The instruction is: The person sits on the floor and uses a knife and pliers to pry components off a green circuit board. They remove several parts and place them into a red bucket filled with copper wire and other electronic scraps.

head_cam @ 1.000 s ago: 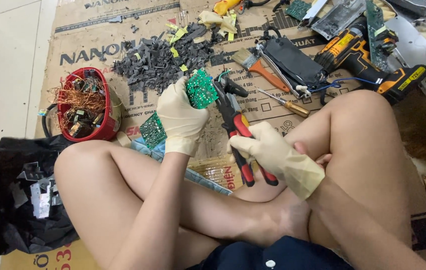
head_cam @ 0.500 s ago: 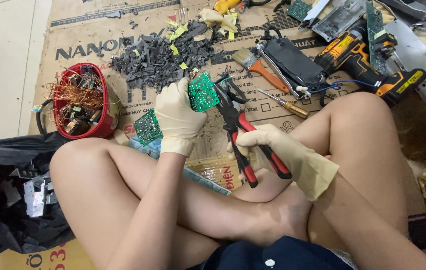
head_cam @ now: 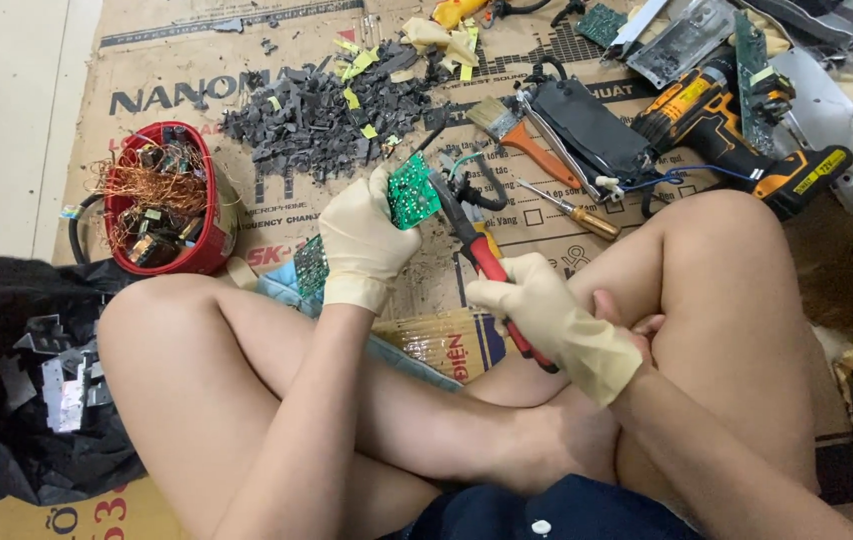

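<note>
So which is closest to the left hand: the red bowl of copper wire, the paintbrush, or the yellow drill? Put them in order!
From the left hand:
1. Paintbrush, up and to its right.
2. Red bowl, on its left; nearly as close as the paintbrush.
3. Yellow drill, far right.

We are seeing flattened cardboard (head_cam: pixel 277 225) lying on the floor (head_cam: pixel 7 120), carrying black scraps (head_cam: pixel 317 115), a red tub (head_cam: pixel 172 200) and a drill (head_cam: pixel 737 130).

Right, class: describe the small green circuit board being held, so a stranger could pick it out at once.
Start at the flattened cardboard covering the floor, then find the gloved left hand above the person's knee. The green circuit board sits pinched in its fingers, with red-handled pliers at its edge. A second green board lies on the floor, unheld.
</note>
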